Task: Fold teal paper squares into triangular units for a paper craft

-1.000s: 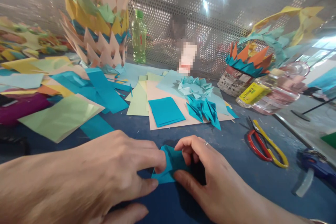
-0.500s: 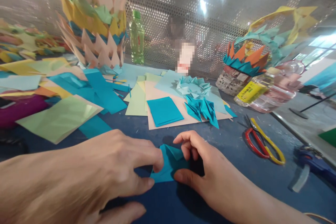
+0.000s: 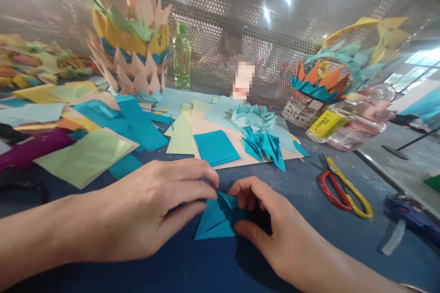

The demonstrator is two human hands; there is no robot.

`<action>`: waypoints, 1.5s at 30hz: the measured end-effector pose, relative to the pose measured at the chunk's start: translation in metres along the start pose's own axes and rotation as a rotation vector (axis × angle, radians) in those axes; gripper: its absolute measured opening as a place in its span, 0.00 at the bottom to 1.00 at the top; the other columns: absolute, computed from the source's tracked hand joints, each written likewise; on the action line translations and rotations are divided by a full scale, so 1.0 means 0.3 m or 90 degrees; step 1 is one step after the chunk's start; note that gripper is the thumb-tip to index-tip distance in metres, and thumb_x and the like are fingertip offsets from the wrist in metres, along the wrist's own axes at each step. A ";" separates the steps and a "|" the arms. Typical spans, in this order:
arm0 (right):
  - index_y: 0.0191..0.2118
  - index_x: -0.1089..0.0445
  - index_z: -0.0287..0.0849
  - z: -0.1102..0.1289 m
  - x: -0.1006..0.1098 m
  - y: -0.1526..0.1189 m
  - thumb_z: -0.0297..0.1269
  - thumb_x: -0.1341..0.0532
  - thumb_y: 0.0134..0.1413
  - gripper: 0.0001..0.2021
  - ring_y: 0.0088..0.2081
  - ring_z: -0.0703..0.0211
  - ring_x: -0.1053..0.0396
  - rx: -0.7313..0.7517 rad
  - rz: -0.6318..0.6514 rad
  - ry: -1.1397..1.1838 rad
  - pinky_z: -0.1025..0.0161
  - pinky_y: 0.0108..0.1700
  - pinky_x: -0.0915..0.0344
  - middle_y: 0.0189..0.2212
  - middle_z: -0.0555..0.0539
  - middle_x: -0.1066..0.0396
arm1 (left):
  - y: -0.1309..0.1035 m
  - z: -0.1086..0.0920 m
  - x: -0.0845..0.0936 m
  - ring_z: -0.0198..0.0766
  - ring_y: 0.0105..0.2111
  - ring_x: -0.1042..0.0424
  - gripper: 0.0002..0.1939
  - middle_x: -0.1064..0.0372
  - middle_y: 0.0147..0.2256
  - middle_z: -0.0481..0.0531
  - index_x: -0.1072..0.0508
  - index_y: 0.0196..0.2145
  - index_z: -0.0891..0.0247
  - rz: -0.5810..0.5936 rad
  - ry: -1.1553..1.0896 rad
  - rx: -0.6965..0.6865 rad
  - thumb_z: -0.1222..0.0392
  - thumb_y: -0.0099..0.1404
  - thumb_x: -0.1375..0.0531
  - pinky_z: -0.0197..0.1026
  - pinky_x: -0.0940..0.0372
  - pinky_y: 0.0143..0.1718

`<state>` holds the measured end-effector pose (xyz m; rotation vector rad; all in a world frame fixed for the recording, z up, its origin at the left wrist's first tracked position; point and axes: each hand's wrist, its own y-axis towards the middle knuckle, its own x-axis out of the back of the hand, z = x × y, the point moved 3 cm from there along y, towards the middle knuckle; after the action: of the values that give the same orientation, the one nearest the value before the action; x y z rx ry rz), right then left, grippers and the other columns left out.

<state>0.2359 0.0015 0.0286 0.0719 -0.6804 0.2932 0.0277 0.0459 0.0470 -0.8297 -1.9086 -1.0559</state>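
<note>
A folded blue paper [image 3: 216, 226] lies on the dark blue table between my hands, with creases and a raised flap at its top. My left hand [image 3: 161, 206] rests over its upper left edge, fingers bent and fingertips at the paper. At the right edge, my right hand [image 3: 268, 219] grips the paper between thumb and curled fingers. Just beyond are a stack of blue paper squares [image 3: 216, 147] and folded blue pieces [image 3: 264, 145], both on a pale pink sheet [image 3: 202, 123]. A light blue paper ring [image 3: 254, 116] sits behind them.
Scissors [image 3: 343, 187] and a blue glue gun [image 3: 409, 215] lie at the right. Bottles [image 3: 332, 119] and a decorated pot [image 3: 302, 107] stand behind. Loose paper [image 3: 85, 155], a purple tool [image 3: 37, 146] and a tall paper model [image 3: 130, 46] are at the left.
My left hand has moved up and away from the near part of the folded paper, uncovering its lower left corner. The right hand stays at the right edge.
</note>
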 end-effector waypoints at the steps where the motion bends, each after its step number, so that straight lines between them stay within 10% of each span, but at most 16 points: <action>1: 0.47 0.35 0.48 -0.001 0.000 -0.003 0.18 0.38 0.50 0.21 0.40 0.58 0.35 0.009 -0.008 0.002 0.60 0.43 0.37 0.38 0.52 0.33 | 0.005 0.017 -0.004 0.38 0.53 0.29 0.14 0.29 0.53 0.50 0.28 0.52 0.56 0.016 0.021 0.013 0.65 0.73 0.47 0.36 0.34 0.54; 27: 0.45 0.34 0.46 0.000 0.018 -0.017 0.27 0.38 0.60 0.10 0.45 0.57 0.32 0.181 -0.063 -0.050 0.60 0.47 0.35 0.43 0.49 0.32 | 0.030 0.011 -0.029 0.39 0.56 0.35 0.17 0.33 0.53 0.49 0.35 0.55 0.55 0.086 -0.051 0.072 0.67 0.71 0.46 0.39 0.40 0.57; 45: 0.36 0.33 0.44 -0.009 0.009 0.010 0.28 0.36 0.61 0.06 0.43 0.51 0.34 0.099 -0.074 -0.196 0.50 0.46 0.38 0.39 0.50 0.32 | 0.025 0.000 -0.041 0.39 0.59 0.36 0.20 0.33 0.57 0.48 0.35 0.58 0.54 0.083 -0.023 0.058 0.66 0.70 0.44 0.40 0.40 0.61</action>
<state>0.2385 0.0053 0.0281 0.3083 -0.9548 0.2250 0.0399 0.0471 0.0392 -0.9142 -1.8898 -0.8750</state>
